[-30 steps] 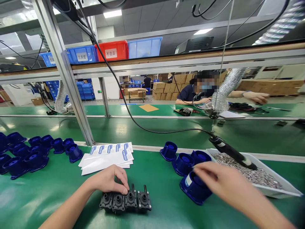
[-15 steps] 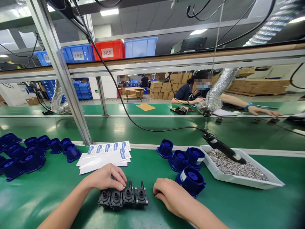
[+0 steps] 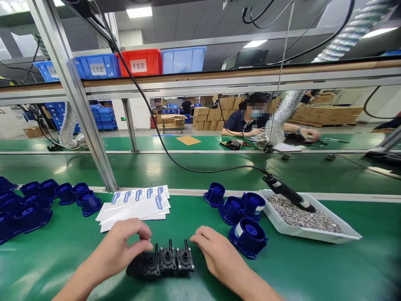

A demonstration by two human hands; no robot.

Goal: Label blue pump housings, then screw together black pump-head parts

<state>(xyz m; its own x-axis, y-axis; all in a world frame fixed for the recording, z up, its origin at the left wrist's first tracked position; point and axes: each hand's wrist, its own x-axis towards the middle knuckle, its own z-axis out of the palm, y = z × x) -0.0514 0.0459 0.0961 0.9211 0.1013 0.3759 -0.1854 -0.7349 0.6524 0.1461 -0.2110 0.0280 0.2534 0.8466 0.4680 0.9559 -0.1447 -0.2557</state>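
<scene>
Several black plastic housings (image 3: 167, 260) stand in a row on the green bench in front of me. Thin upright posts rise from the three at the right; the leftmost is partly covered. My left hand (image 3: 123, 246) is closed in a pinch above the left end of the row. A tiny pale bit shows at its fingertips, too small to name. Just right of the rightmost post, my right hand (image 3: 219, 259) has its fingers drawn together, and what they hold, if anything, is hidden.
Blue round cups (image 3: 247, 236) stand right of centre, with more at far left. A white tray (image 3: 313, 237) holds small metal screws, with a black electric screwdriver (image 3: 288, 193) resting over it. Label sheets (image 3: 134, 209) lie behind my left hand. A co-worker (image 3: 241, 121) sits opposite.
My left hand has shifted left, over the leftmost housing. A post now stands on the second housing from the left. My right hand has moved slightly up and left, closer to the row.
</scene>
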